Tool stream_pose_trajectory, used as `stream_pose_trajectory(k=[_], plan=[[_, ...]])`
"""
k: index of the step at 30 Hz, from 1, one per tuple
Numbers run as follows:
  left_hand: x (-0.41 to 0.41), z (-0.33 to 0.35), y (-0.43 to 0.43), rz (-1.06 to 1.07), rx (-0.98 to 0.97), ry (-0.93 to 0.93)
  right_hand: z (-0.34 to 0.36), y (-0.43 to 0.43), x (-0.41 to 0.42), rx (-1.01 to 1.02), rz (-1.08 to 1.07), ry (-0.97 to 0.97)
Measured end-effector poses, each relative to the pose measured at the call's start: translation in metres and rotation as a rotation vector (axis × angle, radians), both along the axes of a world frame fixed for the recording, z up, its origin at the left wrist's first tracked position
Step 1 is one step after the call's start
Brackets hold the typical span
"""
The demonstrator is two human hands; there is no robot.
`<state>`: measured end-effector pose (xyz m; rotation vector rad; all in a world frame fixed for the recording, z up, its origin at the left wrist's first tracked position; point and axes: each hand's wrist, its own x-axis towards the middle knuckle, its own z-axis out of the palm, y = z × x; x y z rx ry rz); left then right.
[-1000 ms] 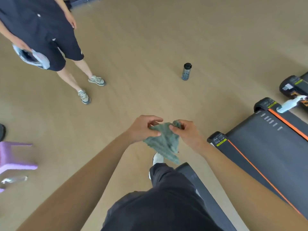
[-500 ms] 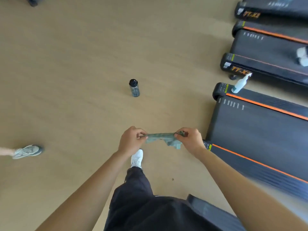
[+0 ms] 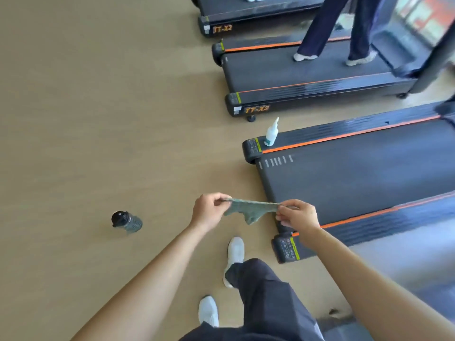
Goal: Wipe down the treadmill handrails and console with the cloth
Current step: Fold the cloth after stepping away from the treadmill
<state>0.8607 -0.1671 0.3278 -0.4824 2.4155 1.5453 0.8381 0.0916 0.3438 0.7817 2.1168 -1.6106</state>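
Note:
A grey-green cloth (image 3: 251,209) is stretched flat between my two hands, above the wooden floor. My left hand (image 3: 208,212) pinches its left edge and my right hand (image 3: 299,214) pinches its right edge. Just to the right lies the rear end of a black treadmill (image 3: 357,173) with orange side stripes. Its handrails and console are out of view. A white spray bottle (image 3: 271,133) stands upright on the treadmill's far side rail, near the rear corner.
A dark water bottle (image 3: 126,222) stands on the floor to my left. Two more treadmills (image 3: 295,77) lie further back; a person's legs (image 3: 334,28) stand on the middle one. My white shoes (image 3: 235,252) are on the floor below my hands.
My view has swung right toward the treadmills; the other person at the left has left the view. My hands have pulled the bunched cloth out into a flat strip.

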Motion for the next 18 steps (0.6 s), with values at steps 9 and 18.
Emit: stream_pose_trajectory(k=[9,18], plan=[[-0.293,-0.027,0.023,-0.14,0.165,-0.178,-0.05,0.013,-0.22,-0.278,-0.535,-0.055],[-0.533,-0.043,0.085,-0.236,0.228,-0.269,-0.074,0.034,-0.413,-0.151,-0.879,-0.001]])
